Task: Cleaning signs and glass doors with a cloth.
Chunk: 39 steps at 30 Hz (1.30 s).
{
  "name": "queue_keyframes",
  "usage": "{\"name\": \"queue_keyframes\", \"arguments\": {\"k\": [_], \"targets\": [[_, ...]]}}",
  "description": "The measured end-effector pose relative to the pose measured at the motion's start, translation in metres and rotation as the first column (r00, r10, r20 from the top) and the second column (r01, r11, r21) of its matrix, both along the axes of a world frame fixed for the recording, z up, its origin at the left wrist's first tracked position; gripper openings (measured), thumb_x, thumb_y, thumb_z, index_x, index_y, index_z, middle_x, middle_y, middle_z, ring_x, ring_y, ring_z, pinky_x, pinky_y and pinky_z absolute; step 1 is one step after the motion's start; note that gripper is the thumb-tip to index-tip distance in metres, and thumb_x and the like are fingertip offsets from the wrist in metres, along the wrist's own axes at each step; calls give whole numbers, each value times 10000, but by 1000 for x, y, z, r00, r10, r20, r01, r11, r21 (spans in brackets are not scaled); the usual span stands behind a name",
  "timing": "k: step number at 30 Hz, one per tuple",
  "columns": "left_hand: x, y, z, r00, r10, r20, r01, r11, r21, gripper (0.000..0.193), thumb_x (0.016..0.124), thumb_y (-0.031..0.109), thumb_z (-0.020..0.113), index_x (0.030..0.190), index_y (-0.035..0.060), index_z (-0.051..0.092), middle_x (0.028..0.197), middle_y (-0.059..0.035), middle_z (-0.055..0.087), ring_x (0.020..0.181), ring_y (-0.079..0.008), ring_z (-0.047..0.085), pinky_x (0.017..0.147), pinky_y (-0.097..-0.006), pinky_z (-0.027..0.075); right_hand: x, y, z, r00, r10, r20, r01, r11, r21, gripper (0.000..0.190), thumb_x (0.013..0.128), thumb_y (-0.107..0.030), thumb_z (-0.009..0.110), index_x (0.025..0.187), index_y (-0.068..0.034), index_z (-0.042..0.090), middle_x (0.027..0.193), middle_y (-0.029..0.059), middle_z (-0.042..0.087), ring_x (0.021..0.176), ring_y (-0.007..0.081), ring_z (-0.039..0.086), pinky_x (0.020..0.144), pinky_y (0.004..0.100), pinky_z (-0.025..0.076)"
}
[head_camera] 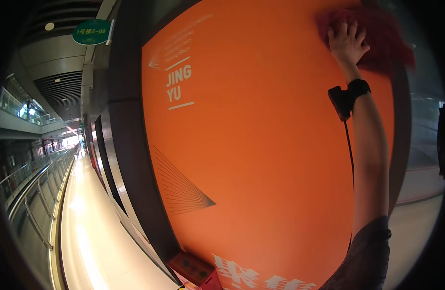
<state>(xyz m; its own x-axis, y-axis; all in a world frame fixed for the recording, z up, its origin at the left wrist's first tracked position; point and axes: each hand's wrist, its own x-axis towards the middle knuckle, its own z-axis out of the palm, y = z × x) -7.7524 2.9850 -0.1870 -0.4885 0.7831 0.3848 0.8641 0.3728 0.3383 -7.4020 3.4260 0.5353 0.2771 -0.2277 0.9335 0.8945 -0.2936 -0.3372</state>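
My right hand is raised high at the upper right, its fingers spread over a dark red cloth. It presses the cloth flat against the upper right part of a large orange wall panel. The cloth's right side hangs past the panel's edge and is blurred. A black strap with a small box-shaped device is on my right wrist, and a cable runs down along the forearm. My left hand is out of view. Pale lettering and fan-shaped line patterns mark the panel.
A red box stands at the panel's lower left corner. A dark frame borders the panel. On the left, a bright corridor floor runs beside a metal-and-glass railing. A green sign with writing juts out above.
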Motion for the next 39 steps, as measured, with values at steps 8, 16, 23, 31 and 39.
{"name": "queue_keyframes", "arguments": {"k": [8, 16, 23, 31, 39], "targets": [[-114, 121, 84, 977, -6, -213, 24, 996, 84, 429, 794, 189, 641, 1211, 124, 567, 1457, -99, 342, 1356, -309, 253, 1045, -492, 213, -283, 99, -63, 508, 189, 840, -298, 954, -35, 327, 814, -460, 505, 968, -188, 600, 1111, 64, 556, 1083, 255, 473, 870, 522, 373], [-221, 264, 131, 929, -164, -332, 148, 986, -74, 455, 872, 347, 620, 1302, 226, 532, 1514, -134, 180, 1323, -351, 309, 1010, -468, 334, -404, 168, -170, 137, -489, 861, -125, 854, 505, 316, 799, -418, 626, 1012, -191, 674, 1248, 19, 570, 1222, 262, 471, 984, 445, 396], [-422, 297, 184, 932, -113, -344, 179, 970, 164, 780, 676, 265, 743, 1361, 129, 395, 1502, -193, 203, 1394, -379, 173, 1056, -609, 130, -181, 98, 11, 833, 417, 363, -231, 859, -456, 477, 877, -52, 391, 1351, -93, 410, 1486, 134, 272, 1309, 332, 348, 1072, 377, 337], [-596, 364, 255, 973, -83, -215, 189, 822, 538, 904, 733, 221, 733, 1439, 32, 202, 1517, -206, 105, 1394, -408, 126, 1068, -574, 157, -133, 109, -30, 838, -53, -543, 123, 988, 93, 619, 878, -628, 314, 1444, -396, 220, 1504, 16, 248, 1366, 307, 221, 1017, 614, 179], [-594, 427, 258, 969, 35, -243, 136, 750, 647, 857, 711, 210, 767, 1407, 45, 294, 1513, -219, 17, 1323, -477, 195, 1054, -570, 222, -279, 171, 20, 883, 430, -190, -297, 824, 483, 484, 869, -518, 424, 1143, -120, 463, 1249, 81, 460, 1161, 248, 404, 1004, 446, 248]]}}
